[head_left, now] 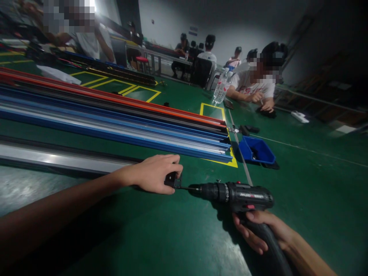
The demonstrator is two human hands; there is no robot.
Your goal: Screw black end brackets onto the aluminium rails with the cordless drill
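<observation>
My right hand (258, 230) is wrapped round the handle of a black cordless drill (247, 196), which lies level and points left. From its chuck a thin bit (189, 188) reaches to a small black end piece (171, 179). My left hand (156, 174) is closed round that black end piece, at the end of a long silver and black profile (86, 159). How far the bit's tip sits in the piece I cannot tell. The rest of the profile runs off to the left, partly behind my left forearm.
Behind my left hand lie several long blue profiles (143, 132) and an orange one (138, 100). A blue bin (257, 150) stands beyond the drill. Clear bottles (222, 89) stand farther back, near a seated person (255, 82). Another person (92, 42) is at the upper left.
</observation>
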